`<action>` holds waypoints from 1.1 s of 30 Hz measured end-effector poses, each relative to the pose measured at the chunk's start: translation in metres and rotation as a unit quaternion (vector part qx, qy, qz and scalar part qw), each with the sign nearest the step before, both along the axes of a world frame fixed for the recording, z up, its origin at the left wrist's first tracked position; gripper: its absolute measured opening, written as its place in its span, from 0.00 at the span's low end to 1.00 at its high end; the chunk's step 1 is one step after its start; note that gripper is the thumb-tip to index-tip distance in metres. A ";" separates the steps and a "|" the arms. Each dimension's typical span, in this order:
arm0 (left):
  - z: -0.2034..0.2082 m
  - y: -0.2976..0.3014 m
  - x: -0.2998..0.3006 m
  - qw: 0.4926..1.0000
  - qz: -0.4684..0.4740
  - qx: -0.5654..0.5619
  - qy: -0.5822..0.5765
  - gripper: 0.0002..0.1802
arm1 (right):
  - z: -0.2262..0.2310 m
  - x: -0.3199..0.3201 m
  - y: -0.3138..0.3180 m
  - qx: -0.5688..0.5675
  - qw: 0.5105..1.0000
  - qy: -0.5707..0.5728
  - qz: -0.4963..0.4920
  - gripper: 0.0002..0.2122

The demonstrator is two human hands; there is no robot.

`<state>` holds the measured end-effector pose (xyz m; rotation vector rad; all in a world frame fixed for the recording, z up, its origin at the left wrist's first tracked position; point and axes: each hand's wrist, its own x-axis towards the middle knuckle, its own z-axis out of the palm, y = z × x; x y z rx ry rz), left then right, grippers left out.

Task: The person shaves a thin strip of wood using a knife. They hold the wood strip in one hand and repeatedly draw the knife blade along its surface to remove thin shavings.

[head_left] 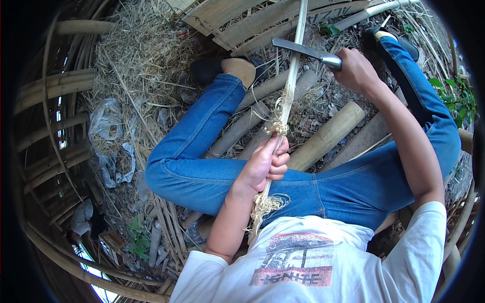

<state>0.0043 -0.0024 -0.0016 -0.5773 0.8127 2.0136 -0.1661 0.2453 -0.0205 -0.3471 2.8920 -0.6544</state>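
My left hand (265, 164) is wrapped round a long pale bamboo strip (291, 83), which runs from my lap away past the top edge of the view. Curled shavings (277, 126) cling to the strip just beyond my fist, and another bunch of shavings (266, 206) hangs on it nearer my belly. My right hand (353, 69) grips the metal handle of a long-bladed knife (301, 49). Its blade lies across the strip, well beyond my left hand, and seems to touch it.
Cut bamboo poles (328, 136) lie on the ground between my bent legs. Straw (146, 50) and a crumpled plastic bag (107, 126) are at the left. Wooden slats (252, 22) stand at the far side. Bamboo railings (55, 91) curve along the left, where another person (83, 219) shows small.
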 end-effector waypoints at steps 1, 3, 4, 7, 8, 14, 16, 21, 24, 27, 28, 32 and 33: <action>0.001 -0.001 0.000 1.000 0.001 0.000 0.000 0.20 | 0.002 0.003 -0.002 -0.020 1.000 -0.015 0.006 0.08; 0.002 -0.002 0.000 1.000 -0.006 -0.005 -0.007 0.20 | 0.004 0.009 -0.005 -0.041 0.998 -0.039 0.018 0.10; 0.002 -0.001 0.000 1.000 -0.005 -0.005 -0.008 0.20 | 0.006 0.011 -0.007 -0.040 0.998 -0.040 0.018 0.10; 0.001 0.000 0.000 1.000 -0.001 0.003 -0.001 0.20 | 0.008 0.013 -0.007 -0.040 0.998 -0.043 0.020 0.10; 0.000 0.000 0.000 1.000 0.000 0.005 -0.004 0.20 | 0.008 0.014 -0.008 -0.040 0.998 -0.043 0.019 0.10; 0.002 -0.001 0.000 1.000 0.003 0.001 -0.006 0.20 | 0.006 0.016 -0.017 -0.041 0.995 -0.017 0.094 0.08; 0.002 0.001 -0.001 1.000 0.000 0.003 -0.004 0.20 | -0.007 0.000 -0.006 -0.014 1.000 -0.004 0.011 0.07; -0.001 -0.002 0.002 1.000 -0.013 0.001 0.000 0.21 | 0.001 -0.008 0.008 -0.005 0.999 0.040 0.022 0.08; 0.002 -0.001 0.000 1.000 -0.009 -0.015 -0.015 0.20 | -0.006 -0.021 0.010 0.023 0.999 0.023 0.003 0.12; 0.004 0.002 0.001 1.000 -0.014 -0.021 -0.006 0.20 | 0.000 -0.045 0.012 0.002 0.999 0.021 -0.043 0.11; 0.004 0.000 0.002 1.000 -0.013 -0.023 -0.005 0.20 | 0.003 -0.042 0.009 0.000 0.999 0.021 -0.042 0.11; 0.007 0.003 0.003 0.999 -0.026 -0.025 -0.016 0.20 | 0.002 -0.058 0.017 0.038 0.999 0.011 0.032 0.09; 0.006 0.002 0.001 0.999 -0.028 -0.028 -0.020 0.20 | 0.004 -0.069 0.018 0.018 1.000 0.012 0.000 0.09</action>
